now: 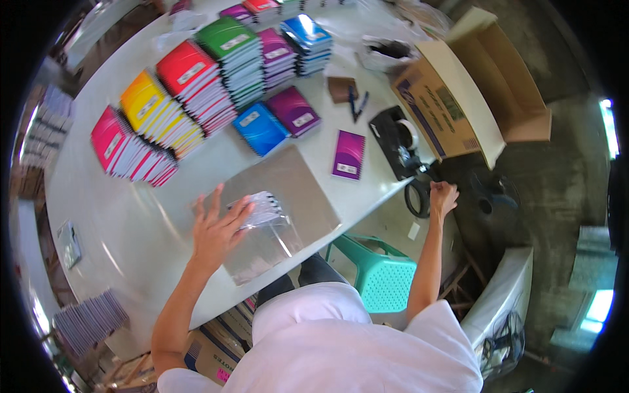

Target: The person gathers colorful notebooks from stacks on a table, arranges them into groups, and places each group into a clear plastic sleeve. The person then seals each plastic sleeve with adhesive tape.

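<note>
One spiral-bound pad [267, 213] lies on the grey sheet [298, 173] under the spread left hand [221, 229] — apparently to steady it — while the right hand [444, 195] curls near the tape dispenser [393, 141], any grip indeterminable.

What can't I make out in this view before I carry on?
Head view:
Right hand: whether its grip holds anything; too small, blurred.
White spiral pad: left part, hidden by the left hand.
Cardboard box: its bottom inside, hidden by its near side.
Far notebooks: cut off by the top edge.
</note>
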Available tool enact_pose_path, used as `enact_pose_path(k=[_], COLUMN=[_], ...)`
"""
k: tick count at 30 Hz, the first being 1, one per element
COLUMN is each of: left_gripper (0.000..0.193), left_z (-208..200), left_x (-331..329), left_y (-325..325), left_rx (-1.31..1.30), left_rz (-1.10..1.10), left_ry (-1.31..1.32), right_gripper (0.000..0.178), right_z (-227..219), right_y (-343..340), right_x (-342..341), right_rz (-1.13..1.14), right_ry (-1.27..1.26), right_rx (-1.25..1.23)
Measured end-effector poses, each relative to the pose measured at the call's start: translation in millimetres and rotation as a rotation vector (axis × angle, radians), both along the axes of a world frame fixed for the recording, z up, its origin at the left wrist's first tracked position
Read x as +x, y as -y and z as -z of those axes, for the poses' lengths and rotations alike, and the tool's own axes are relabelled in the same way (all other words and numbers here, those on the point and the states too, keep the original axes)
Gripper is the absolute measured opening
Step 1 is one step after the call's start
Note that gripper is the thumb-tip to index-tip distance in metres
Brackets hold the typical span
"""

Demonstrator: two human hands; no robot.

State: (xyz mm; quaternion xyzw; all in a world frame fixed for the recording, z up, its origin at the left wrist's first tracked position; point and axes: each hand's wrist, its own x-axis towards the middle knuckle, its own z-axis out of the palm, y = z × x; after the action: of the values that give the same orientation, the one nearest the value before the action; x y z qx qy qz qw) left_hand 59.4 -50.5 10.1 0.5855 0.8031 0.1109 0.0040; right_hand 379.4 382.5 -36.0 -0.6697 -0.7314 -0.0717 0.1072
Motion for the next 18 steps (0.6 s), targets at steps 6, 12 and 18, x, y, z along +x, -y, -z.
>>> enact_pose_path(k=[6,12,18], left_gripper=[0.067,0.065,0.073], left_z=[9.9,4.8,-13.8], left_x=[1.7,3.5,-10.6], left_y=[3.0,5.6,-9.2], left_rx=[0.048,0.070,0.062], left_rz=[-0.012,0.000,-0.063], left_ry=[-0.050,-0.016,0.271], right_gripper=[0.016,0.025,0.024], right_z=[-76.7,-36.5,-16.7], right_y=[247.9,317.5,328.2], right_x=[-164.0,-187.0,-183.6], right_rz=[-0.361,-0.303,-0.327], right_ry=[-1.159,-1.100,-1.238], right_rx=[-1.432,-1.363,-1.261])
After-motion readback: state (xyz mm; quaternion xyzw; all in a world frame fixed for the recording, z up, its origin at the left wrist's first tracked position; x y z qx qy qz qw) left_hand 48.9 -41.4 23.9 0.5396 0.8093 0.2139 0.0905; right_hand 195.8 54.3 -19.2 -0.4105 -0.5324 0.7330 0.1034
